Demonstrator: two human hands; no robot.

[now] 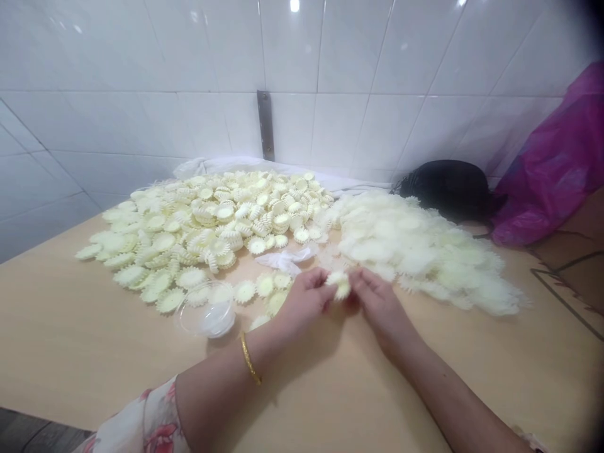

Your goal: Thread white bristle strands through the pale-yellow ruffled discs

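Between my two hands is a small pale yellow disc with a toothed edge (338,285), held just above the table. My left hand (304,299) pinches its left side, thumb on top. At the right edge, the closed fingers of my right hand (380,305) grip it too; their tips are partly hidden and a little blurred. A few similar loose discs (245,291) lie left of my left hand. Behind them rises a large heap of thick toothed discs (226,214). Thinner, translucent toothed pieces (415,245) form a second heap behind my right hand.
A clear plastic bowl (217,319) stands on the wooden table (141,365) beside my left forearm. Crumpled white plastic (285,258) lies between the heaps. A black item (446,185) and a pink plastic bag (547,163) are at the back right. White tiled wall (330,56) closes the back.
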